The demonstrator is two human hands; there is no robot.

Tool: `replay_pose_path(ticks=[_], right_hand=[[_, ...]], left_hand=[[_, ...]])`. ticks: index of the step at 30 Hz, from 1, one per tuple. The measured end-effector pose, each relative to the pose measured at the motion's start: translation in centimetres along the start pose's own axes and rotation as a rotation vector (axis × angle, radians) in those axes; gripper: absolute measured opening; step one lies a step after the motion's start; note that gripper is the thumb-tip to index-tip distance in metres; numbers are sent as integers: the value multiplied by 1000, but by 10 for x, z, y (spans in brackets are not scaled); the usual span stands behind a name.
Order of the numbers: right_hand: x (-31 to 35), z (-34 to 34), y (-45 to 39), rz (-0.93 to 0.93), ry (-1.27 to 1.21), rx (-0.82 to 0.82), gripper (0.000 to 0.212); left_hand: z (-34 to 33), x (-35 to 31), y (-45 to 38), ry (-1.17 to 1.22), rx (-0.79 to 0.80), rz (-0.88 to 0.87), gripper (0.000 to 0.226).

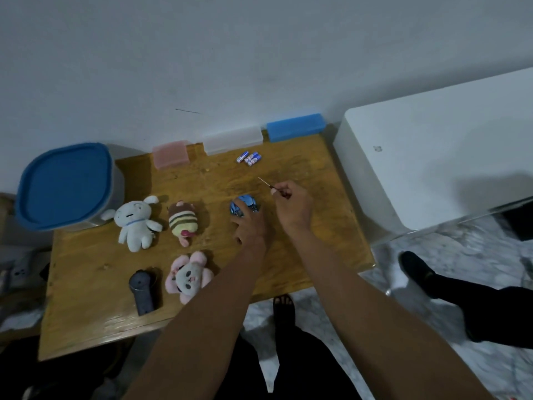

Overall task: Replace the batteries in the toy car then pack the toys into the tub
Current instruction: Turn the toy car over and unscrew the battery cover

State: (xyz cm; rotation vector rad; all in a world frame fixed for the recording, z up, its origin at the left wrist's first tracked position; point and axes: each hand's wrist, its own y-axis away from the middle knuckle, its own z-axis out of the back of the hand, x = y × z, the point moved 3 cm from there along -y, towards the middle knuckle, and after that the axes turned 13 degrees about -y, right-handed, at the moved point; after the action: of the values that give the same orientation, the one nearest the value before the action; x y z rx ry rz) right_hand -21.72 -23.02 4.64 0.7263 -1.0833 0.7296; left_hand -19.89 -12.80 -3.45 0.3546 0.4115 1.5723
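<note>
- Wooden tabletop (288, 272) is where it's all happening, and you're honestly right at the start of this one.
- Nearest you: a dark handheld gadget (142, 290) and a pink panda plush (189, 276), both just lying there unpacked.
- Your left hand (250, 226) is wrapped over the blue toy car (241, 205), pinning it mid-table. Your right hand (291, 207) pinches a thin screwdriver (266, 184) just beside it, tip pointing away.
- My guess: battery cover isn't open yet, so the swap's still ahead.
- Striped plush (183, 222) and white bunny plush (135, 223) sit left of the car, also waiting.
- Fresh batteries (248, 158) lie loose further back, well apart from the car.
- Tub (67, 186) at the far left corner has its blue lid on, nothing packed.
- Pink, clear and blue boxes (295, 127) line the white wall; white cabinet to the right, marble floor below.
</note>
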Motion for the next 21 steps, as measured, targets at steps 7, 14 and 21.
replay_pose_path(ticks=[7,14,21], right_hand=[[8,3,-4,41,-9,36,6],[24,5,-6,53,-12,47,8],[35,7,-7,33,-49,-10,10]], left_hand=[[17,17,-3,200,-17,55,37],[67,34,17,593,-120,-34,46],[102,39,26,935,-161,-49,30]])
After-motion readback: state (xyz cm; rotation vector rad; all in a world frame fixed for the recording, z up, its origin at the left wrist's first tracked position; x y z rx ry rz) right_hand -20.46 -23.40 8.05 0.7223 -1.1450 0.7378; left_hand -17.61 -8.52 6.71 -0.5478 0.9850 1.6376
